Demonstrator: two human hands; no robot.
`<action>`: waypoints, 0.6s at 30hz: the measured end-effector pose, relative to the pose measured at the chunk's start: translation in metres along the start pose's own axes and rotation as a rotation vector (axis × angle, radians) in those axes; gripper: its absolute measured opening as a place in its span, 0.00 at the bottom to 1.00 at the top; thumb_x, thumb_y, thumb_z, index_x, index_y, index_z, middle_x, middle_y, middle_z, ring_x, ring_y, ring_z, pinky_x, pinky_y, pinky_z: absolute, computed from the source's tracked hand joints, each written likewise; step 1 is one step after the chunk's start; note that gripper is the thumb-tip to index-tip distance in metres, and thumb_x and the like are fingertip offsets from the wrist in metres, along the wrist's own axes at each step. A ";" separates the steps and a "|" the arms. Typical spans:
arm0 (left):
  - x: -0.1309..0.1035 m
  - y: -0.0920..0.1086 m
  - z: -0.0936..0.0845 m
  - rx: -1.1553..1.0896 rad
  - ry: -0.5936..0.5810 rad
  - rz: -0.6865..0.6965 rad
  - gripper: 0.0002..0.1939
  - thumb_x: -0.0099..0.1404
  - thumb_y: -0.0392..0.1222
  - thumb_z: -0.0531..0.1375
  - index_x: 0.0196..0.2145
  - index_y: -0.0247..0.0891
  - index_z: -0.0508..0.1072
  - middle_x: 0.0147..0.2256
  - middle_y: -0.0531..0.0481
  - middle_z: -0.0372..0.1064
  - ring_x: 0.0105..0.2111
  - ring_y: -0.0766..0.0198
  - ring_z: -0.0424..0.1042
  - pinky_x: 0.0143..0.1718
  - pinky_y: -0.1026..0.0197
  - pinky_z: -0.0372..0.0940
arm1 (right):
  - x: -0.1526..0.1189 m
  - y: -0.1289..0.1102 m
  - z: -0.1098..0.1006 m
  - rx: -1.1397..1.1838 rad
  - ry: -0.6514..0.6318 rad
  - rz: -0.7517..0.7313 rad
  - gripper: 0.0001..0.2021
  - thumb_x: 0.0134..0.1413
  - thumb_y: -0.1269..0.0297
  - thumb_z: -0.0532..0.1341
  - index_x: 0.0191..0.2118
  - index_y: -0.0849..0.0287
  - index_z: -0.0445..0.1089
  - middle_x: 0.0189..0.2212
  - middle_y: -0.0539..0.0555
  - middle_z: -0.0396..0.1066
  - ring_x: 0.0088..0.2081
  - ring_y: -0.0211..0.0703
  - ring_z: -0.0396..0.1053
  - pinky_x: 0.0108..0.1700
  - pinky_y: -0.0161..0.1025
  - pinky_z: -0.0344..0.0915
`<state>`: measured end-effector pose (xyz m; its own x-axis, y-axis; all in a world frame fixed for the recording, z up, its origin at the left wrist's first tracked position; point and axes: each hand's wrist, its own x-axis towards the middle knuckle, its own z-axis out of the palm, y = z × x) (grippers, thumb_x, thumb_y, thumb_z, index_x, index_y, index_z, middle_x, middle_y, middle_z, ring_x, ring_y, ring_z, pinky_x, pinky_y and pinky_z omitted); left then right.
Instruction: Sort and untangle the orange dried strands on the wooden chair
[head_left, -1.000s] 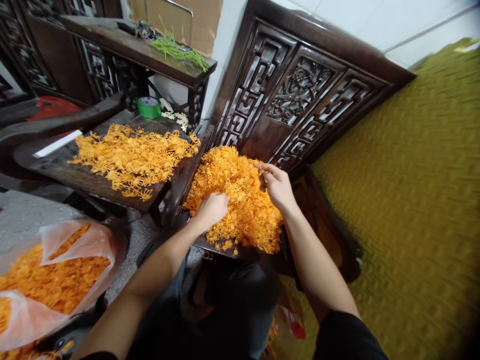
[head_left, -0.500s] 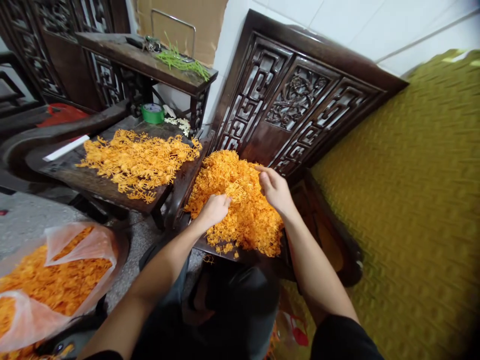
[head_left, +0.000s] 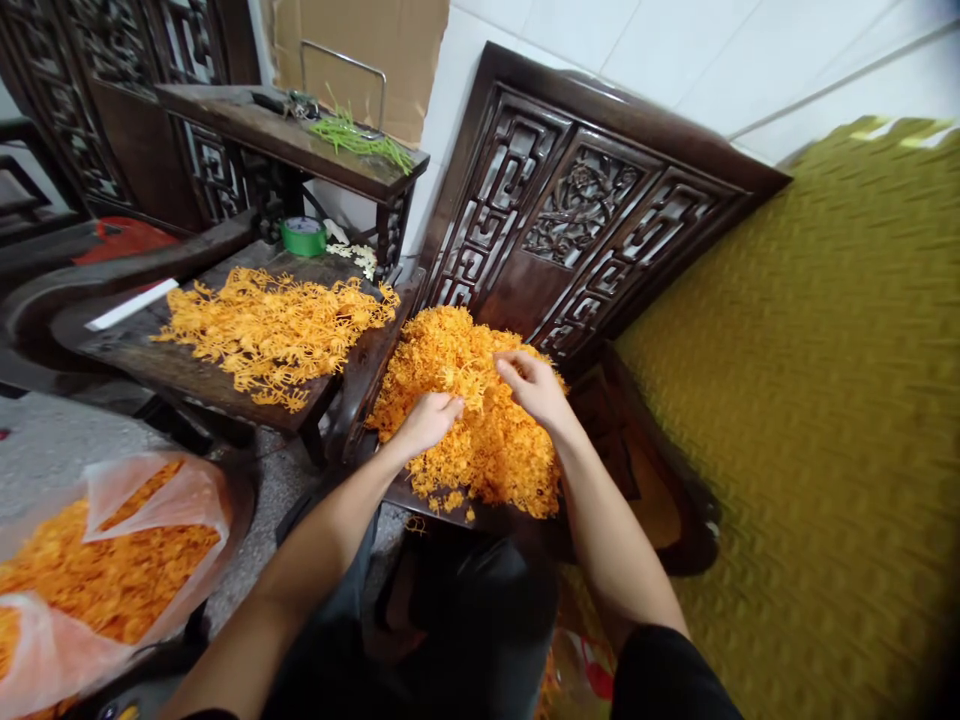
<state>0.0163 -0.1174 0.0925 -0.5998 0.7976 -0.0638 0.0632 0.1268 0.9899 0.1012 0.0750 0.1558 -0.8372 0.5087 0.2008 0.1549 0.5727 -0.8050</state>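
Both hands are in the orange heap at the middle of the frame, which lies on a dark wooden seat against a carved panel. The left hand is curled shut, fingers buried in the strands — it seems to grip a small clump, though what it grips is hidden. The right hand rests on the heap's upper right side, fingers bent and pinching at a few strands.

As a judgement of progress: a thinner, spread-out layer of the same orange pieces lies on the counter at left of centre, and a plastic bag at lower left holds much more, so the sorting looks part done, with the large heap left to go through.

The pieces are thin, branching and wiry, bright orange, tangled and light-looking — probably plastic sprigs. The wood is dark, glossy and fretted. At upper left lie green stems on a shelf and a green tape roll. A coarse olive woven mat fills the right.
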 end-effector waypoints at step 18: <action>-0.005 -0.003 0.003 -0.389 -0.130 -0.166 0.20 0.68 0.53 0.60 0.26 0.39 0.62 0.15 0.62 0.47 0.14 0.74 0.44 0.18 0.66 0.39 | 0.029 0.000 -0.013 0.048 0.386 -0.014 0.24 0.55 0.38 0.64 0.31 0.57 0.66 0.26 0.50 0.67 0.27 0.39 0.63 0.29 0.38 0.65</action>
<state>0.0215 -0.1205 0.0892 -0.4692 0.8560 -0.2171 -0.3459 0.0481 0.9370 0.0836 0.0983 0.1685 -0.5787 0.7110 0.3995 0.1126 0.5548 -0.8243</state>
